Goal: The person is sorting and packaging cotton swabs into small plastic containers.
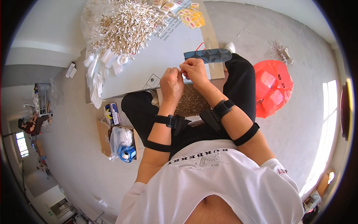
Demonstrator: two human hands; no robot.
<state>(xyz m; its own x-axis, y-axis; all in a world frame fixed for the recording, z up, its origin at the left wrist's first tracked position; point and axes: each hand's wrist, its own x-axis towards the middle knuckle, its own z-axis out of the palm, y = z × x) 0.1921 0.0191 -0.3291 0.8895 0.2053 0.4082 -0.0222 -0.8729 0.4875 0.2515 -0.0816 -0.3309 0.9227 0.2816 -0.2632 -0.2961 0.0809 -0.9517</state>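
Note:
My left hand (172,85) and my right hand (196,71) meet above the near edge of the table (149,78). Both are closed, thumbs and fingertips pinched together and almost touching. A small whitish bit shows between the fingertips, too small to name. Just beyond my right hand lies a dark strip with a grey round pattern (212,56). Below my forearms, between my legs, sits an open box with many loose cotton swabs (191,101) in it. A large heap of cotton swabs (128,28) covers the far left of the table, partly in clear plastic.
Yellow and white packets (192,18) lie at the table's far side. White rolls (118,63) stand near its left edge. On the floor are a red plastic bag (274,89) to the right and a cardboard box (105,140) to the left. Someone sits far left.

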